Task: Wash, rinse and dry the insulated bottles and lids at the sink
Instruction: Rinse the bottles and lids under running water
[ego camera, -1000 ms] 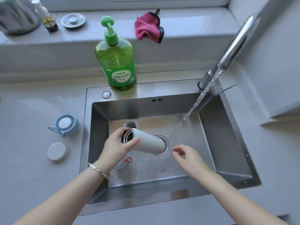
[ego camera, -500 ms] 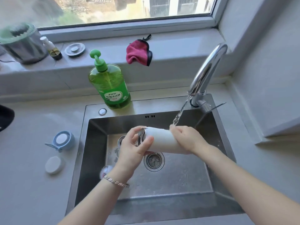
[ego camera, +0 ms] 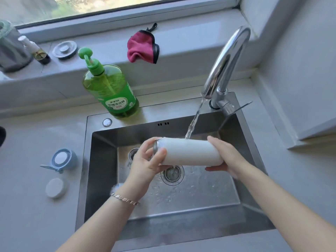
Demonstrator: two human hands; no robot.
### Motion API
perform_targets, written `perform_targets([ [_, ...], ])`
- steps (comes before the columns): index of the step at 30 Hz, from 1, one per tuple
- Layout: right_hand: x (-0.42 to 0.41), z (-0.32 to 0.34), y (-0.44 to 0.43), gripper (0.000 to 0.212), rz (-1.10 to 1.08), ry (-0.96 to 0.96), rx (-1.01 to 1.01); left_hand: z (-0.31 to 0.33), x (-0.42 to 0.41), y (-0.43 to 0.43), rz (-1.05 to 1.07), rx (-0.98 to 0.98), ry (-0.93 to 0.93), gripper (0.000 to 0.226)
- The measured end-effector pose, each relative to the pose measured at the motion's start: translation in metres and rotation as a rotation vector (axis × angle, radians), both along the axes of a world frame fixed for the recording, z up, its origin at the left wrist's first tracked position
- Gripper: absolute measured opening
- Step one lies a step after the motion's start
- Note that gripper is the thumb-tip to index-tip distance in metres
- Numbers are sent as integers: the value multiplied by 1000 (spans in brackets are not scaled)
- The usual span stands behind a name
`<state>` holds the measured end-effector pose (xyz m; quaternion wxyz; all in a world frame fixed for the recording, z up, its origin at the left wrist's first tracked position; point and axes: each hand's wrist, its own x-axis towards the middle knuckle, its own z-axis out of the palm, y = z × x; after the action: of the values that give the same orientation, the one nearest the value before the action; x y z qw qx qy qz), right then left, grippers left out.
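Left hand (ego camera: pixel 145 164) and right hand (ego camera: pixel 224 156) gripping sideways white bottle (ego camera: pixel 190 151), under tap stream (ego camera: pixel 193 122)

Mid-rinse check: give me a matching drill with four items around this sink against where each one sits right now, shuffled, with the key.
1. white bottle
2. pink cloth
3. green soap bottle
4. blue lid

A. on the counter, left of the sink
B. on the window ledge
C. held sideways by the left hand and right hand under the tap stream
D. standing behind the sink

Pairs: 1-C, 2-B, 3-D, 4-A
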<state>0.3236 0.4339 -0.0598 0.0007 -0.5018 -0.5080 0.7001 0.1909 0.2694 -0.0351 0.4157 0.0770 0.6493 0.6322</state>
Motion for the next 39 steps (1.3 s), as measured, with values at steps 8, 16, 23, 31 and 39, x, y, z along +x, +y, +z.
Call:
perform_targets([
  [8, 42, -1, -2, 11, -266, 19, 134, -6, 20, 49, -284, -236, 255, 19],
  [16, 47, 7, -11, 26, -272, 228, 409, 6, 20, 54, -417, -486, 549, 41],
  [23, 31, 4, -9, 21, -281, 57, -112, -13, 12, 17, -452, -132, 1007, 56],
  [31, 32, 1, -14, 19, -280, 190, 342, 9, 0, 53, -402, -493, 627, 28],
  [39, -8, 10, -27, 20, -57, 335, 508, 19, -29, 17, -198, -587, -18, 45],
])
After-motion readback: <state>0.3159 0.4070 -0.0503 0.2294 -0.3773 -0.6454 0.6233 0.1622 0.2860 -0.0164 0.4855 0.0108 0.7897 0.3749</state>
